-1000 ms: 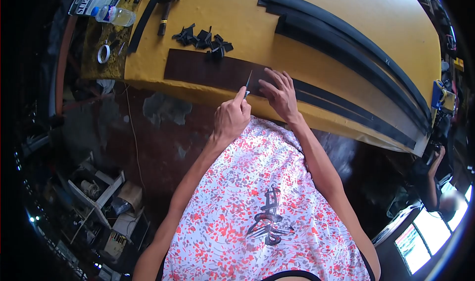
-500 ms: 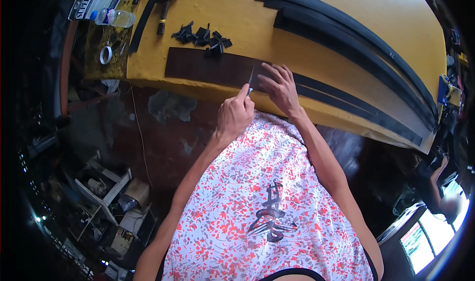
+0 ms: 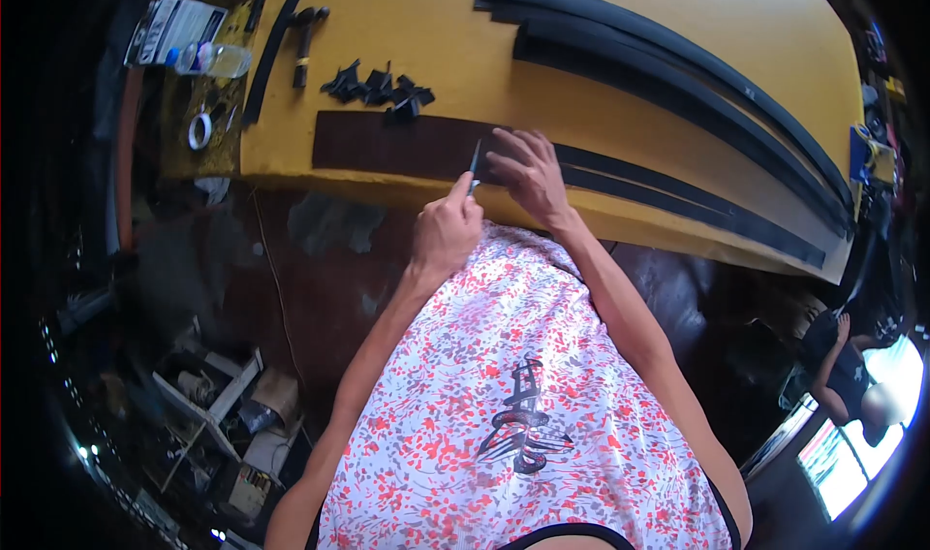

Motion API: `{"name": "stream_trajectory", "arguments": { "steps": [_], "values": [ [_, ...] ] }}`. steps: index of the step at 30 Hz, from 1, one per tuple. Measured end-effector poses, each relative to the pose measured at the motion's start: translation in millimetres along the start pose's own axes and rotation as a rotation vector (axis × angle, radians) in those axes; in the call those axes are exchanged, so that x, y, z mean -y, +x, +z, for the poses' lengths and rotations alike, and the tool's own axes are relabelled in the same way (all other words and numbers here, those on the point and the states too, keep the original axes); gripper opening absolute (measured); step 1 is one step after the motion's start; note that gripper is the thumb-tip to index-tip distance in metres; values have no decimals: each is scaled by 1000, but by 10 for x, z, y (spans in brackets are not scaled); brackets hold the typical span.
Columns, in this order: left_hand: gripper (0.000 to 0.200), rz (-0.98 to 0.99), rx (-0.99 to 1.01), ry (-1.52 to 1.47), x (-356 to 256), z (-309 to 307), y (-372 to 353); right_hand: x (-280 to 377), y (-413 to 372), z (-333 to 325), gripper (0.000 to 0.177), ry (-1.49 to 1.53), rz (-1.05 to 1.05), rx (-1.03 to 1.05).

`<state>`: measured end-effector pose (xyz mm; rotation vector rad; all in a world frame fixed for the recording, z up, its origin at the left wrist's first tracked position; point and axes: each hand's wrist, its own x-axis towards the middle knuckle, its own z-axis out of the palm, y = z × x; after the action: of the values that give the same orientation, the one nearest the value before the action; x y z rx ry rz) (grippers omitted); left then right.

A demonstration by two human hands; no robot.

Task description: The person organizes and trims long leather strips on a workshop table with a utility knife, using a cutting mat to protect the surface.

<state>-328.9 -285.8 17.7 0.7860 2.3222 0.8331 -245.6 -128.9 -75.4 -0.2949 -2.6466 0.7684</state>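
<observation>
My left hand [image 3: 449, 228] is closed around a slim knife [image 3: 475, 164], its thin blade pointing away from me over a dark brown board [image 3: 363, 145]. Just to the right, my right hand [image 3: 531, 174] has its fingers spread above or on the board's right end; contact is not clear. Long black strips [image 3: 678, 193] run from under that hand to the right along the near table edge. Small black offcuts [image 3: 373, 87] lie in a pile at the board's far side.
A hammer [image 3: 303, 51] lies on the yellow table [image 3: 407, 27] beyond the board. Bundles of long black strips [image 3: 630, 75] curve across the right side. At the left are a plastic bottle [image 3: 218, 61] and a tape roll [image 3: 200, 130]. Another person [image 3: 841, 366] is at the far right.
The view has shifted slightly, so the table and both hands sit a little further left. My left hand keeps the knife, and my right hand stays beside it with fingers spread.
</observation>
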Motion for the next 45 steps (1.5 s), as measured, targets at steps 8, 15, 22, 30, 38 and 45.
{"name": "stream_trajectory", "arguments": {
  "steps": [8,15,22,30,38,45],
  "values": [
    [41,88,-405,299,494,-230,621,3,-127,-31,31,33,15,-57],
    [20,327,-548,349,705,-407,984,-135,-705,-692,24,-68,495,-294],
    [12,300,-344,-49,544,107,644,-90,-1233,-773,18,275,929,-445],
    [30,148,-315,41,352,579,570,34,-963,-599,31,819,1333,-376],
    [32,213,-219,268,282,664,566,-19,-807,-633,37,603,1432,-325],
    [43,21,-184,209,64,595,544,-89,-870,-555,35,657,1401,-376]
  ]
}}
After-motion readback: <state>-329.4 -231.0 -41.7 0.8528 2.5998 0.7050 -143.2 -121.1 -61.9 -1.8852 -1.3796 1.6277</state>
